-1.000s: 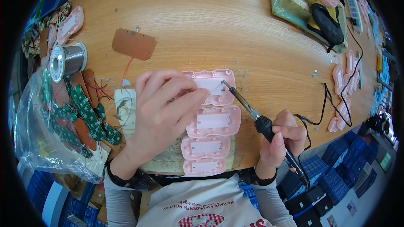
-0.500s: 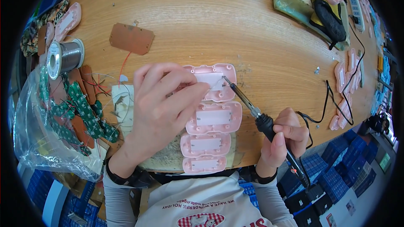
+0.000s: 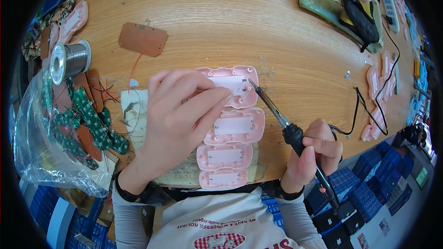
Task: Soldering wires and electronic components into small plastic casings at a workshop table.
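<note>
Soldering iron (image 3: pixel 292 135) shifted right, black-handled, slim, metal-tipped

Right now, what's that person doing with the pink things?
The person's right hand grips a black-handled soldering iron, its metal tip at the right end of the farthest pink plastic shell; whether it touches is unclear. The left hand covers that shell's left end. Three more pink plastic shells lie in a line toward the person, with neither hand working on them.
</note>
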`<state>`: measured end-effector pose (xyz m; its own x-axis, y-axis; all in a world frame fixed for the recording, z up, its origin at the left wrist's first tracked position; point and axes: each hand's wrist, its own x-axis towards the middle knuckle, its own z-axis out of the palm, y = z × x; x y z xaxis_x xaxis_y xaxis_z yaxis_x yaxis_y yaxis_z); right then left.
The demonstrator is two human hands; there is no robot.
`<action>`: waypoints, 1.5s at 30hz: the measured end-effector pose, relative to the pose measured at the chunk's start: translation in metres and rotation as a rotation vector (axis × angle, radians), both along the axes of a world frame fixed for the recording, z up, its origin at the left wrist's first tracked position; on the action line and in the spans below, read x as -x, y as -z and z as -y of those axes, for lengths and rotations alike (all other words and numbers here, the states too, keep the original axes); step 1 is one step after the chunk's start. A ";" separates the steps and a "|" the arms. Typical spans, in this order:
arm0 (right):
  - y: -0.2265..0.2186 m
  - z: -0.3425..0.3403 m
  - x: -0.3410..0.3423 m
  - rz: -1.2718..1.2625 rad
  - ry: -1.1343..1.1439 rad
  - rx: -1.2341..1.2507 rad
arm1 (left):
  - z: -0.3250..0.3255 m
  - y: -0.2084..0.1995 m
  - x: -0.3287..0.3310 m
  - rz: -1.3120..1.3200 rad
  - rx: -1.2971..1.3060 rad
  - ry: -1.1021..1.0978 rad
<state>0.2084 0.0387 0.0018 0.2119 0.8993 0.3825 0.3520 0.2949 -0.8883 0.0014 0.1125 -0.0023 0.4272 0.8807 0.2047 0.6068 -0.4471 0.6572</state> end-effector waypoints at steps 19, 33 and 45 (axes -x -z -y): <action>0.001 -0.003 -0.002 0.049 -0.038 0.000 | -0.002 0.004 -0.004 -0.029 -0.058 0.004; -0.004 0.001 -0.009 0.125 -0.130 -0.054 | 0.005 -0.005 0.000 -0.004 0.021 0.064; -0.003 0.003 -0.011 0.084 -0.126 -0.030 | 0.003 0.001 -0.002 -0.028 -0.029 0.068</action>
